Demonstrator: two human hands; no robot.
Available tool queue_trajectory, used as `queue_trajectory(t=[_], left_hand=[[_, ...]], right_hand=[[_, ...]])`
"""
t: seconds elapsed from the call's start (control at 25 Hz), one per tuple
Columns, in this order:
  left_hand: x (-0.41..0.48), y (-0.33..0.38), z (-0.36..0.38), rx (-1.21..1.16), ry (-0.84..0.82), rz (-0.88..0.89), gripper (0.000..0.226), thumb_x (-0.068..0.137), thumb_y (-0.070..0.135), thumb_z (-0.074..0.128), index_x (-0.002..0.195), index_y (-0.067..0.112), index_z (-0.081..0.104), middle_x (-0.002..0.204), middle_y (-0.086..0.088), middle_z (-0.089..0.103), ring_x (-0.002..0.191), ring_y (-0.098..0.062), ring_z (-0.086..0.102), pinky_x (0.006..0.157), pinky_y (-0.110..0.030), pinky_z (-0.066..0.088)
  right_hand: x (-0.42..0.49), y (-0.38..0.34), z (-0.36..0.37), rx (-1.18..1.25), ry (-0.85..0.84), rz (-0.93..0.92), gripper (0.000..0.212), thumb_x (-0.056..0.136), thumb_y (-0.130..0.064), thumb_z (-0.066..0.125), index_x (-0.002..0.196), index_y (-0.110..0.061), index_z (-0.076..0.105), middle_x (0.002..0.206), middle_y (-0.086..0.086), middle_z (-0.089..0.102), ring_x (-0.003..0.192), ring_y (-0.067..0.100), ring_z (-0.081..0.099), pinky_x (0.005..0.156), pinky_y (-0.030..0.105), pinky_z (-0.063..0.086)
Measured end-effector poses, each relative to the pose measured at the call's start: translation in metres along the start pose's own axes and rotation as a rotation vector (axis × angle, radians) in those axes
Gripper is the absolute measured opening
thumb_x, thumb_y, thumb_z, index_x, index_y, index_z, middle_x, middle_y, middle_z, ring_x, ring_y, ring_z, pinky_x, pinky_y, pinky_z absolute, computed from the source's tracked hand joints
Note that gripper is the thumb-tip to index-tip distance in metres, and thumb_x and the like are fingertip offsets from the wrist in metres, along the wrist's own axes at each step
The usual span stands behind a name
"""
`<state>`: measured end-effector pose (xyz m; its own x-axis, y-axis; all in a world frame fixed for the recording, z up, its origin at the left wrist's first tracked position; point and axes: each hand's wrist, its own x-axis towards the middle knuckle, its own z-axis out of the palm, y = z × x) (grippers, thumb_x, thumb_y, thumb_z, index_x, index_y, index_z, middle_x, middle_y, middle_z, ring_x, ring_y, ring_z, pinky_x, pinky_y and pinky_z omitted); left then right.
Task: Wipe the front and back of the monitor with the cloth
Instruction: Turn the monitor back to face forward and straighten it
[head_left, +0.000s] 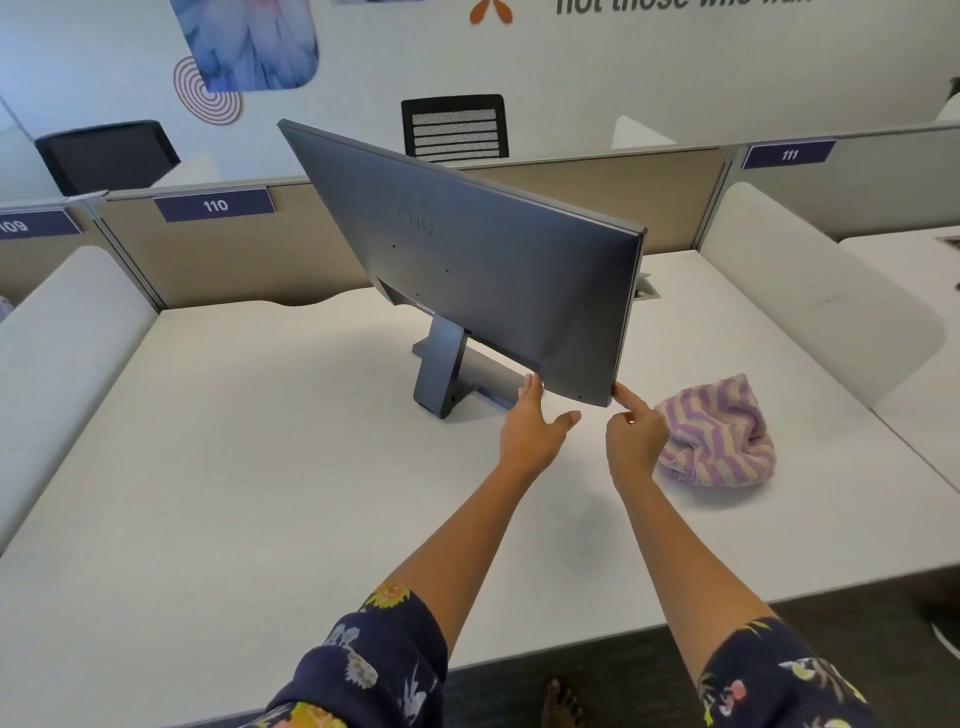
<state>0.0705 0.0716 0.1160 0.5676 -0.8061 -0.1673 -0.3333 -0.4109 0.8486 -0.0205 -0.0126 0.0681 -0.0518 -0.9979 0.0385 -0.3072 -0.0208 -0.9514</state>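
Note:
A dark grey monitor (483, 270) stands on its stand (441, 371) in the middle of the white desk, turned at an angle so its back faces me; the screen side is hidden. My left hand (532, 426) is open, fingertips touching the lower edge of the back near the right corner. My right hand (635, 431) has its index finger stretched out against that lower right corner, the other fingers curled. A crumpled cloth with purple and beige stripes (719, 434) lies on the desk just right of my right hand, held by neither hand.
The white desk (249, 467) is bounded by a beige partition (234, 260) at the back and white side dividers (810, 296). Black office chairs (454, 127) stand behind the partition. A cable port (647, 291) sits behind the monitor. A bare foot (561, 704) shows under the desk's front edge.

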Motion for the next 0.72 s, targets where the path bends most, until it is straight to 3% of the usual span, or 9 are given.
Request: queue_trajectory(t=[0.12, 0.28, 0.44, 0.56, 0.72], left_hand=[[-0.003, 0.002, 0.004, -0.001, 0.009, -0.002, 0.076, 0.092, 0.041, 0.061, 0.154, 0.029, 0.018, 0.16, -0.001, 0.025, 0.142, -0.03, 0.034, 0.11, -0.046, 0.037], [-0.006, 0.003, 0.01, 0.02, 0.031, -0.021, 0.073, 0.093, 0.042, 0.059, 0.154, 0.028, 0.02, 0.158, -0.001, 0.029, 0.14, -0.03, 0.037, 0.109, -0.045, 0.037], [-0.004, 0.01, 0.02, -0.022, 0.102, -0.079, 0.068, 0.094, 0.041, 0.057, 0.153, 0.028, 0.024, 0.155, -0.002, 0.036, 0.137, -0.029, 0.042, 0.108, -0.043, 0.039], [-0.003, 0.022, 0.031, -0.055, 0.158, -0.109, 0.066, 0.095, 0.042, 0.057, 0.152, 0.025, 0.028, 0.151, -0.002, 0.043, 0.133, -0.027, 0.047, 0.105, -0.04, 0.042], [-0.003, 0.033, 0.05, -0.055, 0.207, -0.162, 0.07, 0.094, 0.047, 0.056, 0.153, 0.023, 0.026, 0.152, -0.002, 0.04, 0.137, -0.027, 0.042, 0.107, -0.04, 0.04]], right_hand=[[-0.004, 0.003, -0.003, 0.009, 0.009, -0.002, 0.042, 0.095, 0.005, 0.047, 0.126, -0.016, 0.067, 0.126, 0.004, 0.067, 0.08, 0.027, 0.065, 0.075, 0.038, 0.059], [-0.003, 0.005, -0.007, 0.007, 0.001, -0.013, 0.042, 0.095, 0.006, 0.046, 0.124, -0.015, 0.068, 0.122, 0.003, 0.069, 0.063, 0.014, 0.054, 0.055, 0.019, 0.047], [0.004, 0.006, -0.015, 0.027, -0.04, 0.016, 0.044, 0.095, 0.007, 0.043, 0.124, -0.016, 0.068, 0.121, 0.002, 0.069, 0.056, 0.011, 0.05, 0.05, 0.017, 0.044], [0.016, 0.005, -0.025, 0.074, -0.107, 0.048, 0.041, 0.097, 0.005, 0.042, 0.121, -0.015, 0.07, 0.118, 0.001, 0.07, 0.064, 0.011, 0.057, 0.058, 0.022, 0.052], [0.023, 0.002, -0.028, 0.109, -0.145, 0.023, 0.031, 0.098, 0.001, 0.048, 0.114, -0.01, 0.073, 0.114, 0.006, 0.072, 0.098, 0.016, 0.065, 0.092, 0.035, 0.055]])
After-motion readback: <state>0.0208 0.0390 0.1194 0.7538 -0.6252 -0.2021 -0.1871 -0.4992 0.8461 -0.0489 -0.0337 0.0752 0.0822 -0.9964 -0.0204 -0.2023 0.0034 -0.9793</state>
